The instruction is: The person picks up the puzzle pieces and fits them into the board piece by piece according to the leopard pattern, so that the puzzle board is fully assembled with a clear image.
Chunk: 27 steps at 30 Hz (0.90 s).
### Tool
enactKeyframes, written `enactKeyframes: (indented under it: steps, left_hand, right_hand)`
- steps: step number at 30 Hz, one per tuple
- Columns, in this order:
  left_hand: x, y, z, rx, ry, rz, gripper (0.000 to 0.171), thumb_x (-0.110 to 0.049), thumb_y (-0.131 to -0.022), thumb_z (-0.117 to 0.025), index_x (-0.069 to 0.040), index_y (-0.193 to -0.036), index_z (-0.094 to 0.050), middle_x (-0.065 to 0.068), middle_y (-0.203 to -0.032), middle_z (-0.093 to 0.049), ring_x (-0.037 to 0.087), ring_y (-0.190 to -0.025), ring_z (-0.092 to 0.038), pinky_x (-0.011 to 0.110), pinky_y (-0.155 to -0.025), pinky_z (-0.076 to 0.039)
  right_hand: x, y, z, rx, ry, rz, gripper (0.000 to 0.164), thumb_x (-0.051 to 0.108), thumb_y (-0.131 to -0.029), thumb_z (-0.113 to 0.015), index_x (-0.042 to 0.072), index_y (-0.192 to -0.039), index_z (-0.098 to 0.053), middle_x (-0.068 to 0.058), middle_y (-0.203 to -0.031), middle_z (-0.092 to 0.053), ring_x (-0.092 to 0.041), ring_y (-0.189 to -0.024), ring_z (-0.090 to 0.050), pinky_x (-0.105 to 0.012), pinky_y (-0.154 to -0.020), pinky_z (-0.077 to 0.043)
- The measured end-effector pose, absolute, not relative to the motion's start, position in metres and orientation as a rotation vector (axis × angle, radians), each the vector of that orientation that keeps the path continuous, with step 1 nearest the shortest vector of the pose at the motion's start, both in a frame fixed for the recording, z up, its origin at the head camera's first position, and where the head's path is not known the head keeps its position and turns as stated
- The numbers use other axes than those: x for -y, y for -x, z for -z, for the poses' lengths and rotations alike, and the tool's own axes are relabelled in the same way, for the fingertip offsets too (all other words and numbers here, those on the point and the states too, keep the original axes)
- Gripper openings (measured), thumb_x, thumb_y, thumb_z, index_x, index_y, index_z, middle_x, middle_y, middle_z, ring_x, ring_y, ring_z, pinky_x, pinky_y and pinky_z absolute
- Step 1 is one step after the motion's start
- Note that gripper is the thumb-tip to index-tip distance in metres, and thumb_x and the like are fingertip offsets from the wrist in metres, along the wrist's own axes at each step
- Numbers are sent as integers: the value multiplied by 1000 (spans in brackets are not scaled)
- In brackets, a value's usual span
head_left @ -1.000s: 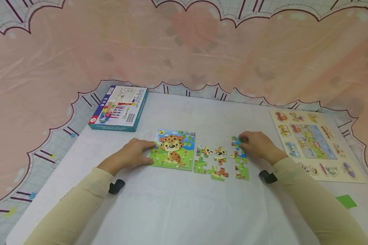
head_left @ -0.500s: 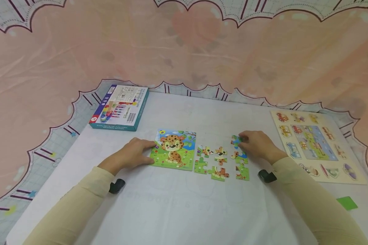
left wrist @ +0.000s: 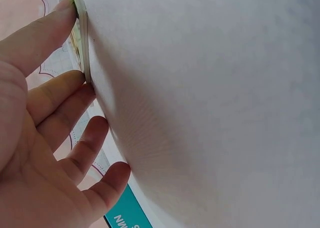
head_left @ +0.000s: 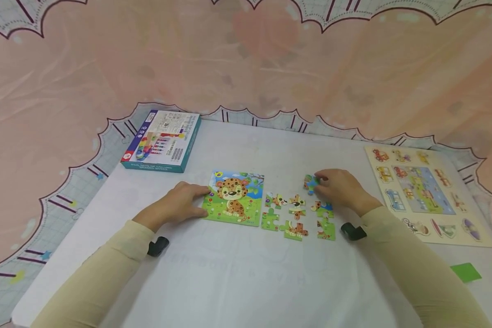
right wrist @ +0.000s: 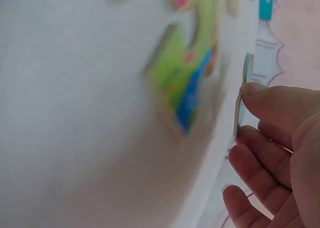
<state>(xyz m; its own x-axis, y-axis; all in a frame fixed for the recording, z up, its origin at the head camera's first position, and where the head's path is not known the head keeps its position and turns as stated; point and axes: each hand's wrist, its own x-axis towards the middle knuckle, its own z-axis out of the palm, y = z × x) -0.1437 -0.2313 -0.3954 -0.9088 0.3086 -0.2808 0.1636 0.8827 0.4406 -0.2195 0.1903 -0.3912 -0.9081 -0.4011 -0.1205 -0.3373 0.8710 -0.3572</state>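
Observation:
A square leopard picture board (head_left: 233,199) lies on the white table. My left hand (head_left: 176,205) rests at its left side, with thumb and forefinger spread apart and touching the edge; in the left wrist view its fingers (left wrist: 95,133) are only slightly bent. My right hand (head_left: 342,187) pinches a blue jigsaw piece (head_left: 310,184) above the other pieces. The right wrist view shows that piece (right wrist: 241,96) edge-on between thumb and fingers. To the right of the board lie several loose leopard pieces (head_left: 297,207), including a blue-and-green piece (head_left: 324,209) just below the right hand.
A colourful flat box (head_left: 161,141) stands at the back left. A cream board of vehicle pictures (head_left: 428,191) lies at the right, with a green square (head_left: 466,272) nearer the front. Behind the table hangs a pink patterned cloth (head_left: 246,68).
My right hand has shifted slightly up and left with the blue jigsaw piece, leaving a wider gap to the piece below. The left hand stays at the board's edge.

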Motion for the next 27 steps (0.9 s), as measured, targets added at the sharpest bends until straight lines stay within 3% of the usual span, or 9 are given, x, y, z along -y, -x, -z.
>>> enactKeyframes:
  steps: [10, 27]
  left_hand:
    - [231, 144, 395, -2708, -347, -587, 69, -29, -86, -81, -5, -144, -53, 15, -145, -53, 39, -132, -41, 57, -111, -33]
    - [230, 142, 392, -2709, -358, -593, 68, -28, -86, -81, -4, -144, -54, 15, -145, -54, 37, -128, -43, 55, -108, -36]
  right_hand:
    - [-166, 218, 375, -2868, 721, 552, 42, 21, -96, -66, -4, -130, -62, -19, -120, -68, -38, -112, -61, -54, -101, -45]
    - [-117, 214, 371, -2791, 822, 537, 43, 23, -96, -67, -1, -132, -62, -15, -125, -66, -34, -118, -59, -50, -104, -43]
